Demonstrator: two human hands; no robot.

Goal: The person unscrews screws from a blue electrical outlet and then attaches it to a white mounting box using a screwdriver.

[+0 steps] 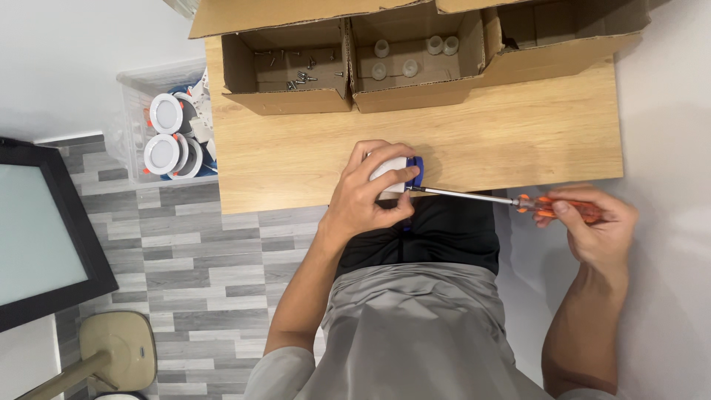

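Gripping a white-and-blue round fitting (396,178) at the tabletop's (518,141) near edge, left hand (366,196) closed around it | right hand (592,222) clasping an orange-handled screwdriver (518,201), tip touching the fitting | cardboard boxes (415,59) along far edge

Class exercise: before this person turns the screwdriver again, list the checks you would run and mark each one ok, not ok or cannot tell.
1. Left hand grips the white and blue fitting: ok.
2. Right hand holds the orange screwdriver by its handle: ok.
3. Tip seated in a screw: cannot tell, hidden by fingers.
4. Fitting braced at the wooden table edge: ok.
5. Spare screws in the left cardboard box: ok.
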